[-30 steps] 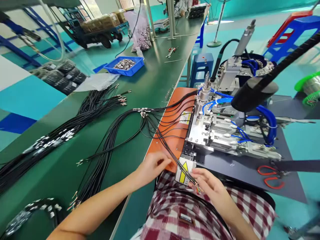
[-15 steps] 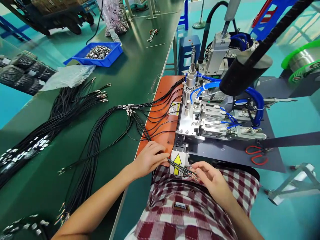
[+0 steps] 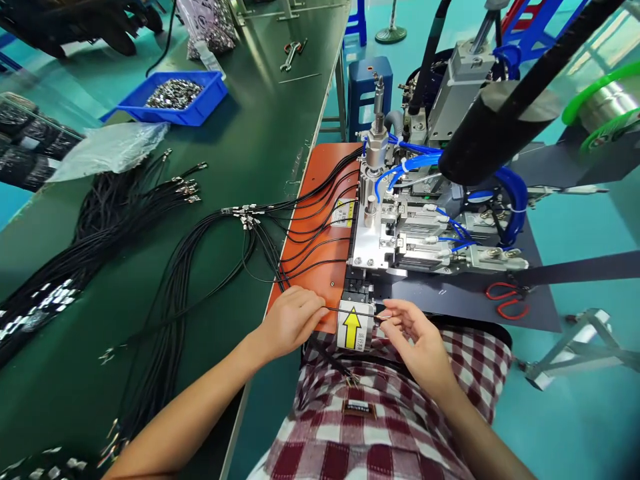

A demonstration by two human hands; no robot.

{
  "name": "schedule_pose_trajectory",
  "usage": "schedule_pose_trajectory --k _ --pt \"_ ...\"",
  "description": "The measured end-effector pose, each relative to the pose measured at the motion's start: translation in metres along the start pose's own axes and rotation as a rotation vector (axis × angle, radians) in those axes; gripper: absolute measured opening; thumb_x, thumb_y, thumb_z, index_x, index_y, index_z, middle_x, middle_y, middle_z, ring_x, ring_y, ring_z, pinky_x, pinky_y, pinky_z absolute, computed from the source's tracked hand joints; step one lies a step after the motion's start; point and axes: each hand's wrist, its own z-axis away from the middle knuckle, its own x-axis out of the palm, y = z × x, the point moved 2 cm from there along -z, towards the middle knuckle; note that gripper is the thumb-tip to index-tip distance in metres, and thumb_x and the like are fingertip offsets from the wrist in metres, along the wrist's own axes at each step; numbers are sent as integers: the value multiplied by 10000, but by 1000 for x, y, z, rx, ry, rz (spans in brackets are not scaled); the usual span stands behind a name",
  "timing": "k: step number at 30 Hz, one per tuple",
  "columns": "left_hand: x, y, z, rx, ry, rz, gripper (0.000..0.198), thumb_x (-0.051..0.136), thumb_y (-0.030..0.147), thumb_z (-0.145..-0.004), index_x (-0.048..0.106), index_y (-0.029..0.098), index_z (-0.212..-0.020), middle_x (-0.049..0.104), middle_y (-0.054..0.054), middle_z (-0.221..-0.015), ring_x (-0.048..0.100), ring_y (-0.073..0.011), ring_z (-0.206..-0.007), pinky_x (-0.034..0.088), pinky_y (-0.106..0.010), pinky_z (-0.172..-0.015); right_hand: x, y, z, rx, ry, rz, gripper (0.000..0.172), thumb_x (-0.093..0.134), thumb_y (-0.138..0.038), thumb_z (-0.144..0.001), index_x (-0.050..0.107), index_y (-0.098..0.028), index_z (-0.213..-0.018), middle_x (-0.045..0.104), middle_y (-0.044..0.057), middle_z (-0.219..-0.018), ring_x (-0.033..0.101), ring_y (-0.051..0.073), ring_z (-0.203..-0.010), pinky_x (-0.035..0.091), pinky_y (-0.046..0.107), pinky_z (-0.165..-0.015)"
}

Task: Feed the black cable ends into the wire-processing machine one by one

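Note:
My left hand (image 3: 290, 320) is closed in a pinch on a thin black cable (image 3: 334, 309) at the near edge of the orange mat (image 3: 320, 193). My right hand (image 3: 413, 333) pinches the same cable's end just right of a white block with a yellow arrow label (image 3: 353, 325). The cable runs level between both hands across the top of that block. More black cables (image 3: 300, 250) fan over the mat toward the metal machine (image 3: 400, 233). One loose cable end hangs onto the checked shirt (image 3: 345, 373).
Bundles of black cables (image 3: 115, 233) lie across the green bench. A blue tray of metal parts (image 3: 173, 97) and a plastic bag (image 3: 107, 150) sit at the back left. Red scissors (image 3: 507, 300) lie right of the machine. A blue stool (image 3: 367, 83) stands behind.
My view has tilted down and closer. Both hands moved up to the arrow-labelled block, and the cable held slanting now lies level across its top.

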Motion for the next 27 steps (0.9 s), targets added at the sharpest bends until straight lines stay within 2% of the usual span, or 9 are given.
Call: schedule_pose_trajectory --k 3,5,7,10,13,16,21,27 --pt "1 12 -9 -14 12 0 180 426 233 -936 587 161 -902 632 -76 -825 515 -195 -757 381 -339 -735 5 -2 -4 34 29 -85 241 667 -421 -812 641 -190 -873 661 32 -768 615 168 -680 525 306 -663" --pt "2 26 -18 -24 -7 61 188 449 262 -935 582 155 -1012 639 -93 -918 526 -217 -832 386 -351 -766 8 -7 -5 39 18 -100 225 678 -412 -803 641 -190 -806 656 21 -733 606 157 -642 519 295 -638" --pt "5 41 -29 -51 -56 216 236 444 286 -945 564 150 -1095 637 -102 -974 538 -223 -884 404 -343 -788 10 -14 -6 25 -4 -87 215 685 -401 -797 645 -189 -785 652 19 -727 598 154 -634 516 293 -638" --pt "8 55 -43 -160 -96 548 236 391 254 -968 591 170 -1064 647 -72 -956 572 -181 -861 431 -281 -773 9 -19 -8 43 -37 -122 213 675 -400 -801 656 -192 -842 650 24 -747 591 154 -637 518 293 -633" --pt "10 55 -49 -288 -81 794 235 418 264 -962 636 187 -1004 667 -35 -898 596 -152 -803 439 -237 -730 4 -16 -12 76 -14 -226 230 640 -404 -828 650 -199 -932 645 21 -765 579 142 -632 514 285 -630" --pt "10 50 -50 -361 -55 896 241 447 291 -949 657 183 -994 662 -20 -814 592 -147 -742 439 -225 -681 2 -13 -14 93 -6 -274 227 638 -412 -828 649 -194 -892 634 18 -749 564 135 -622 504 282 -634" --pt "11 50 -50 -359 -35 938 222 475 283 -937 661 185 -1006 681 -19 -843 611 -149 -766 451 -224 -703 10 -17 -15 118 -45 -336 249 665 -434 -798 636 -189 -822 612 10 -704 540 129 -601 477 263 -593" --pt "13 51 -48 -363 -38 947 251 455 278 -947 631 197 -1107 680 -24 -875 616 -153 -789 456 -233 -720 16 -16 -16 114 -77 -369 203 684 -386 -795 622 -193 -804 581 -8 -686 511 113 -578 454 244 -573"
